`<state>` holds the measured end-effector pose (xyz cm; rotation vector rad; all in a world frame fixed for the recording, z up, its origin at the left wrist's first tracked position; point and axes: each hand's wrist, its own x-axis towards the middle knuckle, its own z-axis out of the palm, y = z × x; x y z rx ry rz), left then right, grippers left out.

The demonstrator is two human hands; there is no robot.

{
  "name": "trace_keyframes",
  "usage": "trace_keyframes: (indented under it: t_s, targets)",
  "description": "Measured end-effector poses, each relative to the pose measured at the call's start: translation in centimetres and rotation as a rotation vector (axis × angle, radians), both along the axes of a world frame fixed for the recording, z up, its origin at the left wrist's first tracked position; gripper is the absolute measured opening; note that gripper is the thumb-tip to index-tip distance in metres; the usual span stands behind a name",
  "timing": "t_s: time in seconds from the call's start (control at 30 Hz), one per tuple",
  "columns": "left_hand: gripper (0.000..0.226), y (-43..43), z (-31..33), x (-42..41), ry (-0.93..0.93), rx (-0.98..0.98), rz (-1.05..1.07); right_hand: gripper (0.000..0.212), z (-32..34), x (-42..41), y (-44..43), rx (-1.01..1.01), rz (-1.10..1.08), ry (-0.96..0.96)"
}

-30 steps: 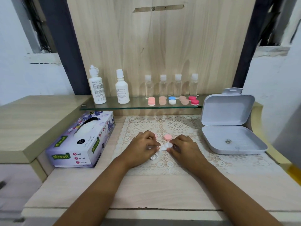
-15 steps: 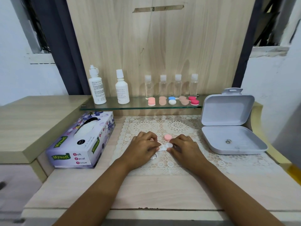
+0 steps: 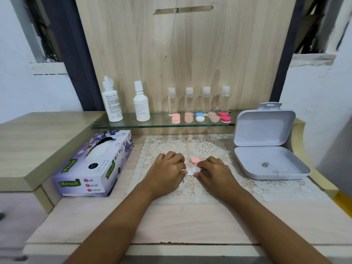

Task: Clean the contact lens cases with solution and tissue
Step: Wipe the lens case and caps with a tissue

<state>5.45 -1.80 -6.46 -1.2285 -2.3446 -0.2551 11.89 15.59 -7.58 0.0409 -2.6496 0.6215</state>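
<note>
At the far left a tissue box [image 3: 93,164] lies on the wooden table [image 3: 171,221], angled, with a white tissue showing at its slot. Behind it, on the glass shelf [image 3: 152,124], stand two white solution bottles [image 3: 112,101], then four small clear bottles [image 3: 198,101] with a row of closed lens cases [image 3: 200,117] in pink, beige, blue-white and red in front of them. On the lace mat [image 3: 207,149] the left hand [image 3: 167,171] rests knuckles up, fingers curled, its fingertips pinching the left end of a small white contact lens case [image 3: 193,170]. The case lies between the two hands, touching both. A loose pink cap [image 3: 195,160] sits on the mat just behind the case, near the fingers but apart from them. The right hand [image 3: 215,173] is curled as well, thumb and fingertips closed on the case's right end. Whether a piece of tissue is also in the grip cannot be told. At the right an open grey box [image 3: 266,149] stands with its lid raised
</note>
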Motion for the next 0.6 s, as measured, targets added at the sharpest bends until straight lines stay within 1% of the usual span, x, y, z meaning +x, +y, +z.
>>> trace_keyframes:
  t_s: [0.17,0.23,0.3,0.33,0.4,0.47,0.53,0.6]
  targets:
    - [0.022,0.09,-0.89,-0.59,-0.337,0.166,-0.016,0.029,0.01,-0.04,0.04,0.001,0.002,0.005]
    - [0.02,0.02,-0.87,-0.65,-0.395,0.214,-0.018,0.028,0.01,-0.04,0.05,0.005,0.004,0.006]
    - [0.022,-0.08,-0.85,-0.65,-0.376,0.188,-0.002,0.028,-0.04,-0.04,0.04,0.009,0.003,0.009]
    - [0.024,-0.14,-0.79,-0.57,-0.322,0.15,0.018,0.028,-0.05,-0.03,0.05,0.01,0.002,0.01]
    - [0.034,-0.26,-0.46,-0.37,-0.144,0.075,0.035,0.028,0.0,-0.04,0.05,0.01,0.0,0.007]
    - [0.043,-0.37,-0.12,-0.05,-0.038,0.02,0.026,0.029,0.05,-0.03,0.05,0.011,-0.002,-0.004]
    - [0.04,-0.38,0.03,-0.05,0.003,0.01,0.018,0.029,0.09,-0.04,0.03,0.01,-0.006,-0.009]
    - [0.032,-0.18,0.01,0.02,-0.022,0.016,0.008,0.029,0.04,-0.04,0.01,0.01,-0.007,-0.003]
